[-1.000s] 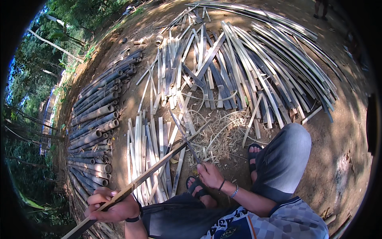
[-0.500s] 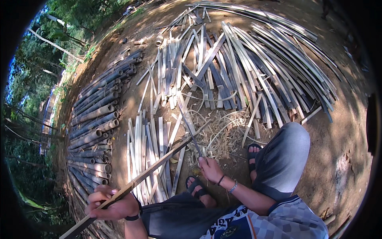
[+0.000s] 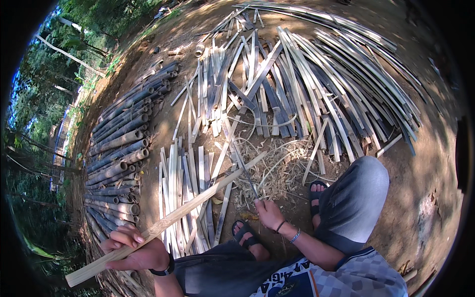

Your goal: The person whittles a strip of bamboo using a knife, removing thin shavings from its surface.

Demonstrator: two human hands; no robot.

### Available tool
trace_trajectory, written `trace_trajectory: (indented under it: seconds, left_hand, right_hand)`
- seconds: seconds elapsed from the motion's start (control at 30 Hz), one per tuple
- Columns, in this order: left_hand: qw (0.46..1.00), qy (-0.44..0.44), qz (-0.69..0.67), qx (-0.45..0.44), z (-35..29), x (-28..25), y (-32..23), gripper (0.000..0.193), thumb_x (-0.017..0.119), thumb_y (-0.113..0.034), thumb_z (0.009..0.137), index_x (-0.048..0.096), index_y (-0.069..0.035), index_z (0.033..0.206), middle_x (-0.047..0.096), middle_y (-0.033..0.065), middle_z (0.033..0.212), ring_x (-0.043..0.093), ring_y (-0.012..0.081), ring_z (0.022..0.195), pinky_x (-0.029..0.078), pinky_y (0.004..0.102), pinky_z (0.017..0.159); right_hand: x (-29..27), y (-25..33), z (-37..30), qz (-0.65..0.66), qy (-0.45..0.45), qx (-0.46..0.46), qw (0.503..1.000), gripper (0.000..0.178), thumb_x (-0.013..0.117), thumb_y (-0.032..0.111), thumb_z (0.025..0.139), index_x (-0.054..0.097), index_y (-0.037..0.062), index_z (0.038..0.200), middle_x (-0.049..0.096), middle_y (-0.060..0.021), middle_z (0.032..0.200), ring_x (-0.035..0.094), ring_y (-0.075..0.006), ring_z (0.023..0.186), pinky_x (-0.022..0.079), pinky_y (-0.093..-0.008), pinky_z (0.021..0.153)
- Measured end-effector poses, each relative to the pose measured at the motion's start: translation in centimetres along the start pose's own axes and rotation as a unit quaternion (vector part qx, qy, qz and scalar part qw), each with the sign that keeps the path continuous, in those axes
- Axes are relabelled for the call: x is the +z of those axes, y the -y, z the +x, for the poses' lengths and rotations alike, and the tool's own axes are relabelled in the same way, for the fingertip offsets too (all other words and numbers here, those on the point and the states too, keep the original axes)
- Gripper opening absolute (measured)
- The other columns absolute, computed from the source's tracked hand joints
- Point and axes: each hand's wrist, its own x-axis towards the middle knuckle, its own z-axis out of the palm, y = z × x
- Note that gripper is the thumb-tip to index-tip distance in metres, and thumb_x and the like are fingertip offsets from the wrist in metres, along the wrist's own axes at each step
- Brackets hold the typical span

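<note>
hands [image 3: 270,215] curled round bamboo slat [image 3: 188,208], knife [image 3: 251,182]

Grey trousers [image 3: 354,205], black strapped sandals [image 3: 251,241], pale checked shirt [image 3: 363,274], dark wristband [image 3: 170,266], two bracelets [image 3: 295,235]

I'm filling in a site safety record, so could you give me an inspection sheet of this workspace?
Surface: brown dirt ground, patched with sun and shade.
Job's things: a split bamboo strip, pale face showing, and a long knife whose blade crosses it in view; contact can't be confirmed.
Clutter: pale shavings heaped ahead of the sandalled feet; loose piles of bamboo strips beyond and to the left.
Hands: left hand grips the strip toward its near end; right hand holds the knife.
Cables: nothing seen.
Surroundings: stacked round bamboo poles and trees at left.
</note>
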Motion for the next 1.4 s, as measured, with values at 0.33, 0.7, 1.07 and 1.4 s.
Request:
trace_trajectory:
  seconds: [0.33,0.7,1.07,1.4]
  left_hand:
    - [0.999,-0.034,0.027,-0.016,-0.5,-0.5,0.0,0.048,0.026,-0.058,0.094,0.030,-0.013,0.078,0.033,-0.0013,0.056,0.037,0.0074,0.047,0.033,0.0202,0.053]
    - [0.997,-0.062,0.048,0.001,-1.0,0.2,-0.4,0.049,0.030,-0.057,0.094,0.028,-0.012,0.074,0.031,0.0006,0.061,0.035,0.0099,0.051,0.032,0.0201,0.049]
    - [0.992,-0.064,0.105,0.023,-1.1,0.1,-0.2,0.044,0.024,-0.051,0.098,0.029,-0.012,0.078,0.034,0.0012,0.064,0.037,0.0092,0.052,0.031,0.0205,0.052]
    - [0.957,-0.219,0.180,0.057,-0.7,2.1,-1.2,0.046,0.038,-0.048,0.095,0.040,-0.009,0.071,0.039,0.0020,0.063,0.039,0.0150,0.054,0.034,0.0272,0.051]
  right_hand:
    - [0.7,1.9,-1.3,0.025,0.043,-0.085,0.995,0.041,0.043,0.035,0.095,0.052,-0.0006,0.077,0.055,-0.0136,0.056,0.057,-0.0293,0.053,0.044,-0.0389,0.051]
    - [0.7,4.4,-3.4,0.080,0.083,-0.110,0.987,0.040,0.045,0.035,0.095,0.053,-0.0022,0.081,0.057,-0.0224,0.064,0.060,-0.0390,0.067,0.046,-0.0426,0.062]
    - [1.9,0.7,-1.4,0.027,0.000,-0.153,0.988,0.044,0.043,0.037,0.095,0.052,-0.0022,0.077,0.049,-0.0148,0.053,0.055,-0.0298,0.052,0.042,-0.0380,0.050]
    - [1.4,-1.5,-0.5,-0.030,-0.030,-0.074,0.996,0.054,0.037,0.046,0.096,0.052,-0.0017,0.075,0.051,-0.0126,0.058,0.055,-0.0256,0.058,0.042,-0.0421,0.057]
